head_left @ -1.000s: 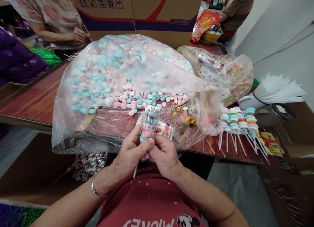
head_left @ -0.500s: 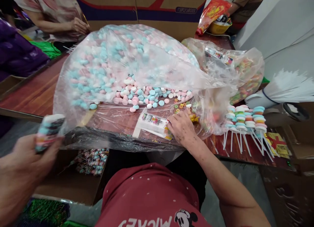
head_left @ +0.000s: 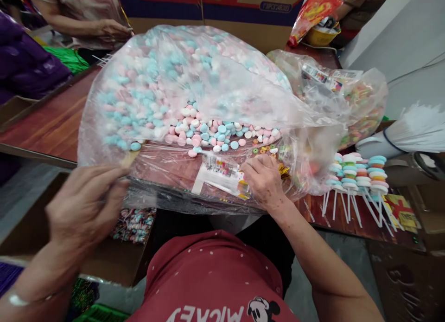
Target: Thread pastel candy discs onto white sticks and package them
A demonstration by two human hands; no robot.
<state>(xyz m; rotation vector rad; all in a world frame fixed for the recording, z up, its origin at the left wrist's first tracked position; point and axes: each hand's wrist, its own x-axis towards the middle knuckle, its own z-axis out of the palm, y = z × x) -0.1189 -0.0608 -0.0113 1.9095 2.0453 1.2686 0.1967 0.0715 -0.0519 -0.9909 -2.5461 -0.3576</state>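
My left hand [head_left: 85, 206], blurred by motion, is over the near left table edge, above a cardboard box [head_left: 31, 220] of wrapped candy sticks [head_left: 135, 224]. Its fingers reach forward with the thumb a little apart, and no candy shows in it. My right hand [head_left: 262, 180] rests on the table, its curled fingers closed on the right end of a stack of small printed clear bags [head_left: 220, 171]; the fingertips are partly hidden. Gold twist ties [head_left: 283, 170] lie just beyond it. A big clear bag [head_left: 187, 67] of pink, blue and white candies spreads behind both hands.
Several candy skewers [head_left: 359, 173] on white sticks lie at the right. Beside them stands a pitcher [head_left: 373, 143] of white sticks. Another bag [head_left: 363, 99] holds ring candies. A large carton [head_left: 215, 16] stands at the back. At the far left are another person's hands [head_left: 113, 29].
My left hand has moved right and forward; the wrapped candy stick it held no longer shows in it. My right hand stays at the bags, fingers more curled.
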